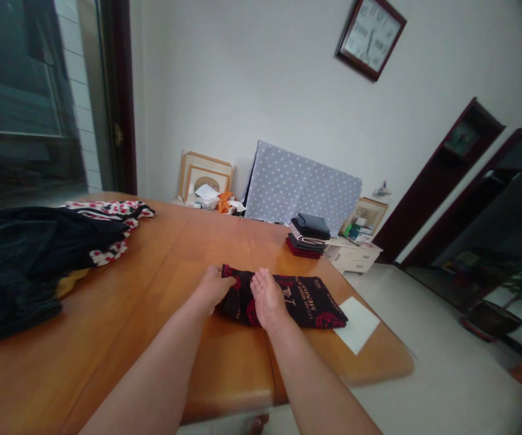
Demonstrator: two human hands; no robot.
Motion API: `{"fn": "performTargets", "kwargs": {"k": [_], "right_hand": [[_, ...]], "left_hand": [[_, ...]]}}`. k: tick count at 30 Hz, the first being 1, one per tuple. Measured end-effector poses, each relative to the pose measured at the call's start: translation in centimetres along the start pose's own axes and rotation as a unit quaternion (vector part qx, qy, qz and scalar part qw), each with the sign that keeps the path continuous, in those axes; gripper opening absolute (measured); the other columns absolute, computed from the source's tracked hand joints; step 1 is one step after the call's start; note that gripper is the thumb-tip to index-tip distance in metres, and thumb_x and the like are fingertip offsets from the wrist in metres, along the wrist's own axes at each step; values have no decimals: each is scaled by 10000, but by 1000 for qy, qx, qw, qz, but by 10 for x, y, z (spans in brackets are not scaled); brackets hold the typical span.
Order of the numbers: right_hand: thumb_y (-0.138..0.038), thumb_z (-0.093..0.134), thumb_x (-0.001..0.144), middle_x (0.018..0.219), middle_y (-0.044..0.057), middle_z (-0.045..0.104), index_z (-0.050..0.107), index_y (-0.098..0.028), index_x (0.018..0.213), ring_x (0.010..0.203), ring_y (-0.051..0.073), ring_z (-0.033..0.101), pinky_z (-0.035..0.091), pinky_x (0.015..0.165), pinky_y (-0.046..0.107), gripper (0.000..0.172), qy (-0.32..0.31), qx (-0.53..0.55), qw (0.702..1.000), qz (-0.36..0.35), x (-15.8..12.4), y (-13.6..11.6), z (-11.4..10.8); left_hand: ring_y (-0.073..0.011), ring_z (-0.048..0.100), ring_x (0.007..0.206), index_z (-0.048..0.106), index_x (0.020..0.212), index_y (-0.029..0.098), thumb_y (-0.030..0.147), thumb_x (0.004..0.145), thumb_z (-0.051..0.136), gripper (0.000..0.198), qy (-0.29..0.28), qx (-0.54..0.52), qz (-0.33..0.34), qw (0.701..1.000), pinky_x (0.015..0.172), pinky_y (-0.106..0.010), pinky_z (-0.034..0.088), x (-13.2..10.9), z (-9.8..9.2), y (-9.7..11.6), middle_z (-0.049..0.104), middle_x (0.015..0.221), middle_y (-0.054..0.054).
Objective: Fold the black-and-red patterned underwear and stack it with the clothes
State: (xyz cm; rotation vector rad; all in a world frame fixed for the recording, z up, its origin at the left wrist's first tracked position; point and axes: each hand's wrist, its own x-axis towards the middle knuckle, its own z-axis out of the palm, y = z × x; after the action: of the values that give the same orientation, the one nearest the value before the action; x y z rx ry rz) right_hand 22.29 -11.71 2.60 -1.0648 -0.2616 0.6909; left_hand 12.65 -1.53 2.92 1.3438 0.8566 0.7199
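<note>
A dark folded garment [304, 302] with red flowers and pale lettering lies on the wooden table [161, 284] in front of me. My left hand [213, 289] curls around the garment's left end, fingers closed on the cloth. My right hand [267, 299] rests flat on top of the garment near its middle, fingers stretched out together and pressing down.
A white paper sheet [357, 324] lies by the table's right edge. A stack of folded clothes [309, 235] sits at the far edge. A heap of black and red-spotted garments [38, 254] covers the left side. Behind are a dotted board [299, 187], picture frames and a low drawer unit.
</note>
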Motion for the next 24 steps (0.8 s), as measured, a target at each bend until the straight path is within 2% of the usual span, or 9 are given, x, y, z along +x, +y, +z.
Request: {"fn": "performTargets", "kwargs": {"k": [6, 10, 15, 17, 20, 22, 24], "right_hand": [[-542, 373, 972, 1558, 169, 366, 336, -123, 1520, 1396, 217, 428, 333, 1156, 383, 691, -1, 15, 1000, 16, 3, -2, -5], [-589, 344, 967, 1567, 186, 341, 302, -87, 1529, 1401, 215, 421, 317, 1164, 373, 755, -10, 11, 1000, 10, 4, -2, -5], [-648, 327, 949, 1507, 145, 455, 436, -167, 1456, 1371, 229, 461, 360, 1139, 414, 708, -22, 1, 1000, -5, 4, -1, -5], [-680, 352, 930, 1418, 125, 556, 539, -197, 1351, 1303, 242, 529, 427, 1087, 410, 668, -35, 16, 999, -4, 3, -2, -4], [-708, 363, 915, 1180, 91, 698, 635, -224, 1148, 1121, 245, 639, 528, 938, 383, 602, -73, 52, 996, 5, 0, -4, -4], [-708, 353, 918, 1002, 63, 731, 645, -234, 1073, 950, 229, 683, 561, 812, 355, 578, -91, 75, 993, 19, 0, -6, -4], [-693, 367, 922, 833, 28, 713, 643, -238, 1033, 738, 196, 670, 558, 685, 322, 544, -92, 103, 990, 33, 0, -8, -5]], "left_hand": [[-154, 682, 655, 490, 1195, 182, 71, 695, 659, 539, -20, -39, 20, 999, 579, -238, 515, 1, 8, -1, 702, 875, -30], [-141, 657, 620, 442, 1281, 184, 74, 712, 618, 605, -48, -67, 51, 995, 566, -228, 490, -2, 16, 4, 689, 851, -18], [-150, 665, 702, 427, 1300, 186, 112, 727, 628, 611, -81, -111, 91, 986, 651, -253, 500, -8, 30, 4, 697, 916, -36], [-167, 680, 790, 427, 1295, 186, 114, 731, 632, 604, -98, -136, 98, 981, 725, -282, 515, -11, 36, 3, 701, 984, -58], [-190, 681, 928, 423, 1290, 192, 125, 743, 651, 596, -133, -165, 99, 972, 828, -319, 514, -16, 45, 1, 695, 1091, -87], [-196, 671, 982, 422, 1284, 196, 169, 763, 681, 582, -161, -172, 96, 967, 826, -310, 511, -18, 50, -1, 677, 1167, -107], [-175, 675, 908, 419, 1286, 200, 241, 785, 703, 577, -183, -166, 93, 964, 748, -279, 507, -20, 52, -2, 664, 1201, -114]]}}
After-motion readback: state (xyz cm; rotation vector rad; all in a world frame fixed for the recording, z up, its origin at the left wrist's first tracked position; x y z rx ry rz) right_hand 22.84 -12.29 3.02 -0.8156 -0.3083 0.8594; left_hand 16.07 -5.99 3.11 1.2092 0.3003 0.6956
